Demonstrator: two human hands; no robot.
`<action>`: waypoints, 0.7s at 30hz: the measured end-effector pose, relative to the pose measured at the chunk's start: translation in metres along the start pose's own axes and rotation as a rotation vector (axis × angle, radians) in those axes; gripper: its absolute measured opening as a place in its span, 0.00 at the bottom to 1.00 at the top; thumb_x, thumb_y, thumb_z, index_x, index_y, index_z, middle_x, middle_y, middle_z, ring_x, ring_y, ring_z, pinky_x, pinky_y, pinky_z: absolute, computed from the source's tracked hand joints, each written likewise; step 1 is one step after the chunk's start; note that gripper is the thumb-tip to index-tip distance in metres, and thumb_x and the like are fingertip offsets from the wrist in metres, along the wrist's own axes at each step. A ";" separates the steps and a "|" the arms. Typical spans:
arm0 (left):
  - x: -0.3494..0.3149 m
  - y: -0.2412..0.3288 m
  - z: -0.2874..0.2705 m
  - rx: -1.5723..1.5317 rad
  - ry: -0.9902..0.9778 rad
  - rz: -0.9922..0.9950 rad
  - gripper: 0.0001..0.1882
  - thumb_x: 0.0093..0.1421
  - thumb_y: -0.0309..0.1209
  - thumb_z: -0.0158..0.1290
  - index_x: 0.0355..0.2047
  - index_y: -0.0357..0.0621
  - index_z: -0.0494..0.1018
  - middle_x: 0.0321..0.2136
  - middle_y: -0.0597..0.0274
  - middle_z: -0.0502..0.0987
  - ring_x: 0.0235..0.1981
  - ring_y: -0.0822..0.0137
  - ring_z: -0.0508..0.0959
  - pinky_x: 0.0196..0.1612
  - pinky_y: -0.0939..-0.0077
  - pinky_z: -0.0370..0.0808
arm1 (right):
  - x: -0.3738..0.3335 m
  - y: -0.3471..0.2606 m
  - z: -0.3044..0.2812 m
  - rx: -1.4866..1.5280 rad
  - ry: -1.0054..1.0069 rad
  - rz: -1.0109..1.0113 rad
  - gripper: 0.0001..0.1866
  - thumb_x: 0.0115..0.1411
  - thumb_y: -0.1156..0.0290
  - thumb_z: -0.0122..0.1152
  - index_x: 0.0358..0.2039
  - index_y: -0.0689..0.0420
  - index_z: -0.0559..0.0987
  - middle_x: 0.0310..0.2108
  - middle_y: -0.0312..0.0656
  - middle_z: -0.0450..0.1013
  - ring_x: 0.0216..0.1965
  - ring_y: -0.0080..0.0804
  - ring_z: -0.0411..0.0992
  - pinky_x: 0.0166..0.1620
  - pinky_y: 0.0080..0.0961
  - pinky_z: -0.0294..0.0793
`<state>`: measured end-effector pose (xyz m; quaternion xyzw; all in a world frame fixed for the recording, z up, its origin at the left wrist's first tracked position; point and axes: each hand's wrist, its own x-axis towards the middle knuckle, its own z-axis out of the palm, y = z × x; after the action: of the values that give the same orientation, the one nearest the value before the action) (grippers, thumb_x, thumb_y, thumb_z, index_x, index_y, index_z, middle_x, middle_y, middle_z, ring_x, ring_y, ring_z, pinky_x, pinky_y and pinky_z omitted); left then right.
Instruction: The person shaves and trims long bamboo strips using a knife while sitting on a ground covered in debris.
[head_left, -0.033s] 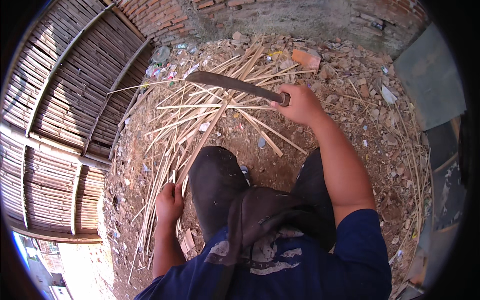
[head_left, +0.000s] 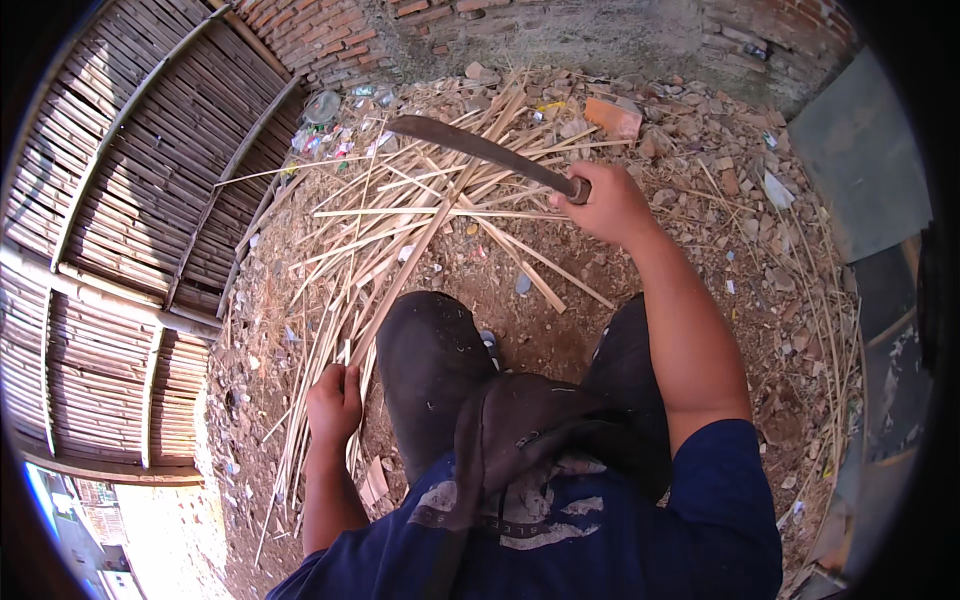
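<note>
1. As the head view shows, a long curved knife [head_left: 480, 148] is held by the right hand [head_left: 607, 205], whose fingers are wrapped round the handle; its tip is pointed toward the far left corner of the ground [head_left: 560, 340].
2. By the left hand [head_left: 333, 402], toward the ground's left edge, the lower end of a long pale strip [head_left: 428, 240] appears to be gripped, thumb and fingers drawn together; whether other strips are caught with it cannot be told.
3. The strip is slanted past the left knee [head_left: 425, 335] and over a loose pile of strips [head_left: 390, 212], which is spread toward the ground's far edge, below a brick wall [head_left: 640, 40].
4. Since the earlier picture, the knife has been shifted slightly toward that far edge, the tip most of all; the left hand has been kept almost in place.
5. By this shift, more room is left between blade and left hand; the blade is judged to be carried, not pressed into a strip, though its height above the pile cannot be told.
6. The ground is bordered by a bamboo screen [head_left: 130, 180] at its left edge and a grey sheet [head_left: 860, 150] at its right.
</note>
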<state>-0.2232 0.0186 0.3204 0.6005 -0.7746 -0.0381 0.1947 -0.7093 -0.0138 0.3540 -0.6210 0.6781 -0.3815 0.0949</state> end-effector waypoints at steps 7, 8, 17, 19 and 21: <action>0.096 -0.008 -0.029 0.074 0.112 0.145 0.15 0.68 0.41 0.54 0.31 0.42 0.74 0.20 0.52 0.77 0.21 0.49 0.78 0.26 0.55 0.72 | 0.005 0.073 -0.047 0.203 0.499 0.239 0.21 0.58 0.53 0.71 0.30 0.60 0.77 0.20 0.34 0.71 0.24 0.29 0.71 0.31 0.33 0.69; 0.126 -0.006 -0.030 0.161 0.128 0.044 0.14 0.67 0.42 0.55 0.38 0.45 0.75 0.32 0.53 0.81 0.33 0.49 0.80 0.37 0.54 0.75 | 0.005 0.094 -0.053 0.253 0.505 0.299 0.22 0.58 0.53 0.71 0.32 0.60 0.77 0.20 0.33 0.71 0.23 0.28 0.71 0.30 0.32 0.69; 0.189 0.082 0.012 -0.273 0.406 0.291 0.20 0.64 0.39 0.60 0.49 0.38 0.74 0.45 0.48 0.79 0.46 0.51 0.80 0.46 0.59 0.77 | -0.002 0.123 -0.041 0.351 0.413 0.583 0.25 0.55 0.59 0.71 0.44 0.64 0.75 0.23 0.36 0.72 0.18 0.25 0.68 0.23 0.25 0.67; 0.177 0.090 0.052 -0.674 0.381 0.077 0.16 0.65 0.37 0.60 0.44 0.37 0.76 0.38 0.53 0.81 0.36 0.61 0.81 0.35 0.68 0.78 | -0.001 0.129 -0.028 0.306 0.256 0.600 0.24 0.53 0.62 0.69 0.45 0.64 0.75 0.24 0.38 0.72 0.19 0.25 0.69 0.23 0.26 0.68; 0.164 0.100 0.088 -0.802 0.333 0.000 0.14 0.66 0.37 0.59 0.42 0.36 0.77 0.30 0.59 0.81 0.29 0.69 0.79 0.29 0.77 0.75 | 0.001 0.138 -0.018 0.278 0.042 0.619 0.24 0.52 0.66 0.66 0.48 0.64 0.75 0.26 0.40 0.73 0.20 0.26 0.69 0.24 0.27 0.69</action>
<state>-0.3789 -0.1238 0.3111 0.4752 -0.6566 -0.2387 0.5349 -0.8265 -0.0164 0.2799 -0.3589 0.7776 -0.4363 0.2760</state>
